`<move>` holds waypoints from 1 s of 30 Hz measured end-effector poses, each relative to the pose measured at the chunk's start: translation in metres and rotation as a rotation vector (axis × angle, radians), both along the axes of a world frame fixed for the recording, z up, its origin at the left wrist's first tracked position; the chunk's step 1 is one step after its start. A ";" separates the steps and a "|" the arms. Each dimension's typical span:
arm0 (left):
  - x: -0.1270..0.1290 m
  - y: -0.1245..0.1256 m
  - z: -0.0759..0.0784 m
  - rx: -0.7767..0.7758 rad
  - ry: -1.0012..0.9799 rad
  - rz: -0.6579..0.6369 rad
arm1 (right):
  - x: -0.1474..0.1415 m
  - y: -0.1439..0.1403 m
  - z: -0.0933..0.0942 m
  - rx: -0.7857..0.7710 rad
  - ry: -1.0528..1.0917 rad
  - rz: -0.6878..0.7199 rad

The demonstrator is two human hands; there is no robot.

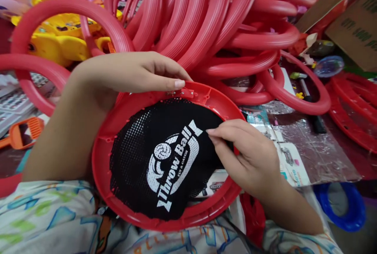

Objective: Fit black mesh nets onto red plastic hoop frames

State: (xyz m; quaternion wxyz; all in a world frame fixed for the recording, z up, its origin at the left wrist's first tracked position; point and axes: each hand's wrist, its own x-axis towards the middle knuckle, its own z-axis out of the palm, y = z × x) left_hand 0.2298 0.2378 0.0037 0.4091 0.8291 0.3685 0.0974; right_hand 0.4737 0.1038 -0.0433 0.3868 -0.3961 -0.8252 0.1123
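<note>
Red ring frame (141, 214) rests on the lap, black mesh (141, 155) printed "Throw Ball" laid inside. Left hand (129, 71) pinches mesh onto pegs at the frame's far rim. Right hand (247, 153) pinches the mesh's right edge, which is loose. Near-right edge unhooked; roughly half seated, by my judgement. Pile of red rings (212, 22) beyond.

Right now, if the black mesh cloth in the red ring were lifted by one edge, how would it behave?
Probably floppy: the black mesh cloth puckers where the right hand pinches it. Likely very light, since it is thin and perforated. Where it is hooked on, the red ring would likely come up with it; the left hand presses that rim.
</note>
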 end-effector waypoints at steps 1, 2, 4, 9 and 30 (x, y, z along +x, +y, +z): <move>0.001 0.001 -0.001 0.007 0.019 -0.009 | 0.000 0.001 -0.001 0.011 -0.013 -0.004; 0.002 0.000 -0.002 -0.003 0.026 -0.011 | 0.000 0.002 -0.002 0.028 -0.030 -0.010; 0.004 -0.003 -0.002 -0.039 -0.001 -0.012 | 0.001 0.004 -0.003 0.078 -0.066 -0.026; 0.009 -0.015 -0.001 -0.001 -0.099 -0.105 | 0.004 0.007 -0.003 0.174 -0.086 -0.035; 0.028 -0.034 0.001 0.385 -0.102 -0.231 | 0.011 0.006 0.004 0.168 -0.001 -0.089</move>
